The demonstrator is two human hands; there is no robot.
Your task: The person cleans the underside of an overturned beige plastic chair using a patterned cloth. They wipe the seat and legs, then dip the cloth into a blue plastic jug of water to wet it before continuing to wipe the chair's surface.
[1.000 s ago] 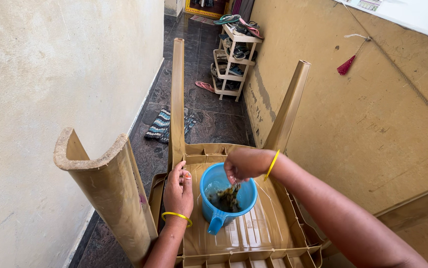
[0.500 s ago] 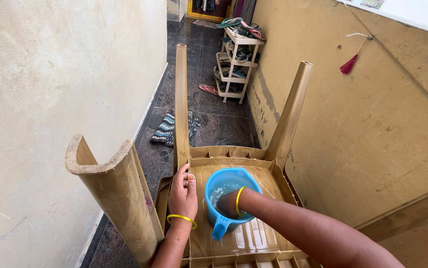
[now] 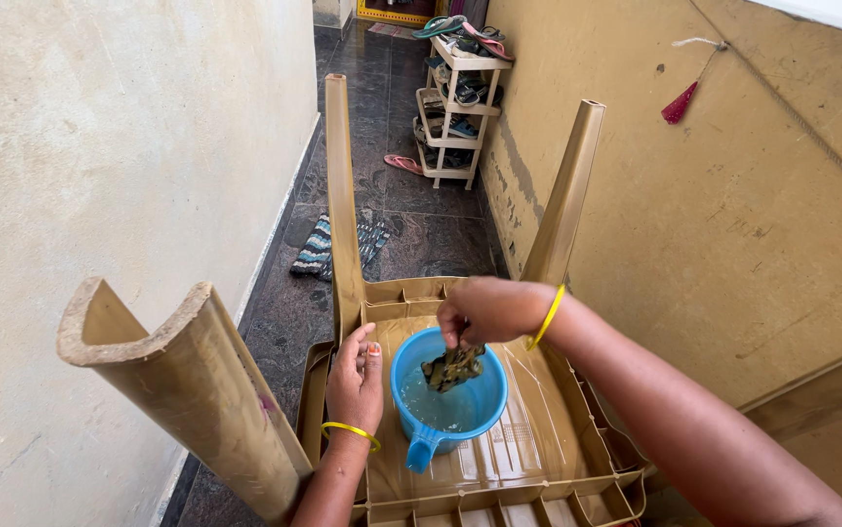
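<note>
While your right hand (image 3: 484, 309) hangs over the round blue plastic mug (image 3: 445, 398), its fingers are pinched tight on a dark, wet, crumpled rag (image 3: 452, 366), which dangles from them just above the mug's mouth with its lower end inside the rim. That mug holds pale, cloudy water that fills only its lower part; nothing else shows in the water. Its handle points back toward you, and it stands upright on the underside of the seat of an upturned tan plastic chair (image 3: 528, 429), about the middle of that ribbed panel.

Your left hand (image 3: 356, 383) lies flat on the chair's underside just beside the mug on its left, fingers stretched out and grasping nothing, thumb near the mug's wall. You wear a yellow bangle (image 3: 347, 427) on that wrist and another on the right.

Three chair legs stick up around you: a thick one close at the left and two slimmer ones beyond the mug. Farther down the dark stone floor (image 3: 411, 229) lies a striped mat (image 3: 328, 244), and against the tan wall on the right stands a white shoe rack (image 3: 455, 98) whose shelves hold sandals and slippers, with one pink slipper (image 3: 403, 164) on the floor beside it.
</note>
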